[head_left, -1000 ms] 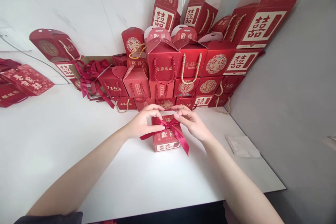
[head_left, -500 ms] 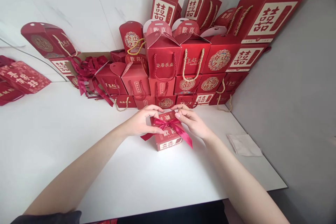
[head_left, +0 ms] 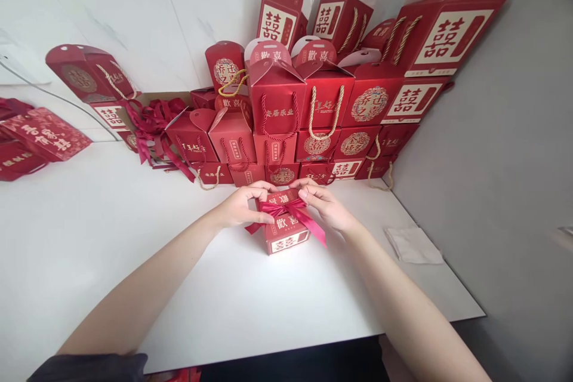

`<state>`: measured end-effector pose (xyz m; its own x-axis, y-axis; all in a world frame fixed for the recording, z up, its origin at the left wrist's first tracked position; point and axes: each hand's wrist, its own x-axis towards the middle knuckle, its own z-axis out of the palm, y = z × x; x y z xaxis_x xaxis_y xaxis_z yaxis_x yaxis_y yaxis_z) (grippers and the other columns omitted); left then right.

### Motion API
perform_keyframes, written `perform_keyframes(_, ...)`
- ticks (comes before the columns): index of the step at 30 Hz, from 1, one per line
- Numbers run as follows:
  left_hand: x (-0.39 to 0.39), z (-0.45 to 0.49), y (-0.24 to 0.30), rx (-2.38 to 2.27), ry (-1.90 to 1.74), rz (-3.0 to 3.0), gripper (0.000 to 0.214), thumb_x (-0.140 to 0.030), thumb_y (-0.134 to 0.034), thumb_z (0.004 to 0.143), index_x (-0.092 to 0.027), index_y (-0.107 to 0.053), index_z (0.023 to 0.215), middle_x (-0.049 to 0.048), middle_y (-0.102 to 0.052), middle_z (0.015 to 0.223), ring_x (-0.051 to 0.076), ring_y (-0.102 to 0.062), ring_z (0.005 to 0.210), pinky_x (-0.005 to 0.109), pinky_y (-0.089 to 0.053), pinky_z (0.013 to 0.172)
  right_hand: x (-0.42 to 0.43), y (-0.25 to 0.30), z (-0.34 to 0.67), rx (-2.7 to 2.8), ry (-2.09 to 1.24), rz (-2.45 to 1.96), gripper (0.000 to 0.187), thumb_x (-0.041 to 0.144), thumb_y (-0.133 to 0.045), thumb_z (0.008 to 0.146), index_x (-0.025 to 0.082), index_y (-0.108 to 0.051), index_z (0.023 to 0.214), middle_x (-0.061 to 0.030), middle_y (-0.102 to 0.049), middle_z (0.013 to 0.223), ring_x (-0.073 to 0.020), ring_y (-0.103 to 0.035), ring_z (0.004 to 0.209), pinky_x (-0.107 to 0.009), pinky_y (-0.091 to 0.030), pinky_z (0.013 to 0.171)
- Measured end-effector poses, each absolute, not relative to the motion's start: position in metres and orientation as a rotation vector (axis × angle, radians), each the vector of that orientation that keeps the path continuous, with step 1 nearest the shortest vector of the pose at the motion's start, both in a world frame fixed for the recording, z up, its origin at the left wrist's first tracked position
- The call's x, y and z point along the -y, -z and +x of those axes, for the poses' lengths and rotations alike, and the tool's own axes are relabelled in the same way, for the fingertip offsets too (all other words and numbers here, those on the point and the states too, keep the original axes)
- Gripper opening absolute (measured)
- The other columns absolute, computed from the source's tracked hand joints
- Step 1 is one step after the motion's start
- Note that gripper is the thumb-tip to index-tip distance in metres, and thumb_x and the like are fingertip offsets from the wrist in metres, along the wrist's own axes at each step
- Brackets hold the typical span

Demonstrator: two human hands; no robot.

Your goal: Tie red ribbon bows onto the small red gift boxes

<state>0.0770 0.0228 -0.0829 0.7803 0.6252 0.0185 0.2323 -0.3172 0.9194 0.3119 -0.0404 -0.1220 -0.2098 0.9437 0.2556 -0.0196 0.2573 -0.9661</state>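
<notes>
A small red gift box (head_left: 286,233) with gold characters stands on the white table (head_left: 89,250), just in front of me. A red satin ribbon (head_left: 286,210) is tied across its top, with tails hanging off to the left and right. My left hand (head_left: 242,208) curls round the box's left side, fingers pinched on the ribbon's left loop. My right hand (head_left: 324,206) is at the box's right side, fingers pinched on the ribbon's right loop. Both hands rest against the box.
A stack of red gift boxes with rope handles (head_left: 313,101) fills the corner behind. Loose red ribbons (head_left: 154,131) lie to the left, flat red cartons (head_left: 40,137) at the far left. A folded white cloth (head_left: 412,245) lies right, by the grey wall.
The box has shifted slightly away from me and my hands have drawn closer together over the bow. The ribbon's right tail has swung a little.
</notes>
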Motion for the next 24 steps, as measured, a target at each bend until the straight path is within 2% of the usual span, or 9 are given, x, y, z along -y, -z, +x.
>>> perform_keyframes(5,-0.027,0.074,0.088,-0.631,-0.484,1.875,0.045,-0.039,-0.083,0.063,-0.016,-0.045,0.063,0.0107,-0.055,0.126,0.027,-0.055,0.117,0.044,-0.041,0.104,0.042,0.122,0.311,1.450,-1.183,-0.888,0.035,0.049,-0.058,0.091,0.020,-0.066,0.074,-0.0049,-0.057,0.118,-0.0193,-0.055,0.112,-0.036,-0.038,0.105)
perform_keyframes(9,-0.030,0.065,0.075,-0.650,-0.503,1.925,0.042,-0.044,-0.070,0.078,-0.016,-0.045,0.061,0.0111,-0.061,0.123,0.025,-0.059,0.112,0.042,-0.043,0.102,0.047,0.118,0.312,1.368,-1.225,-0.869,0.028,0.049,-0.051,0.095,0.025,-0.064,0.099,-0.0042,-0.060,0.119,-0.0198,-0.058,0.113,-0.039,-0.044,0.100)
perform_keyframes(11,-0.025,0.060,0.061,-0.751,-0.563,1.960,0.034,-0.045,-0.063,0.085,-0.016,-0.053,0.071,0.0104,-0.065,0.115,0.023,-0.062,0.106,0.042,-0.045,0.098,0.049,0.116,0.314,1.304,-1.225,-0.882,0.028,0.049,-0.051,0.095,0.026,-0.062,0.106,-0.0040,-0.060,0.121,-0.0197,-0.059,0.112,-0.039,-0.046,0.098)
perform_keyframes(13,-0.014,0.056,0.045,-0.865,-0.597,2.034,0.029,-0.046,-0.064,0.085,-0.019,-0.058,0.095,0.0090,-0.066,0.113,0.023,-0.061,0.108,0.041,-0.045,0.097,0.051,0.114,0.314,1.267,-1.208,-0.907,0.028,0.050,-0.054,0.093,0.026,-0.062,0.105,-0.0043,-0.060,0.122,-0.0189,-0.060,0.108,-0.038,-0.046,0.098)
perform_keyframes(15,-0.002,0.052,0.031,-0.939,-0.525,2.181,0.051,-0.048,-0.072,0.077,-0.024,-0.055,0.119,0.0092,-0.060,0.125,0.027,-0.055,0.118,0.043,-0.042,0.101,0.052,0.113,0.314,1.259,-1.195,-0.930,0.029,0.050,-0.055,0.092,0.025,-0.061,0.104,-0.0045,-0.061,0.119,-0.0182,-0.061,0.103,-0.038,-0.046,0.097)
perform_keyframes(18,0.012,0.044,0.019,-0.961,-0.293,2.374,0.089,-0.052,-0.083,0.061,-0.032,-0.044,0.139,0.0103,-0.048,0.142,0.034,-0.046,0.129,0.045,-0.039,0.104,0.053,0.114,0.313,1.261,-1.209,-0.961,0.029,0.050,-0.056,0.091,0.024,-0.060,0.104,-0.0046,-0.061,0.117,-0.0178,-0.062,0.100,-0.038,-0.046,0.097)
perform_keyframes(20,0.014,0.037,0.016,-0.929,-0.178,2.435,0.094,-0.052,-0.083,0.061,-0.035,-0.042,0.143,0.0092,-0.045,0.146,0.035,-0.042,0.132,0.044,-0.037,0.106,0.054,0.115,0.312,1.275,-1.222,-0.975,0.030,0.050,-0.057,0.090,0.024,-0.059,0.104,-0.0048,-0.061,0.116,-0.0181,-0.062,0.099,-0.038,-0.046,0.096)
perform_keyframes(24,0.011,0.023,0.018,-1.001,-0.125,2.455,0.083,-0.044,-0.079,0.067,-0.036,-0.044,0.143,0.0063,-0.047,0.144,0.033,-0.043,0.131,0.040,-0.036,0.107,0.055,0.118,0.311,1.295,-1.230,-0.986,0.031,0.051,-0.059,0.089,0.025,-0.059,0.106,-0.0052,-0.061,0.116,-0.0189,-0.063,0.098,-0.040,-0.046,0.096)
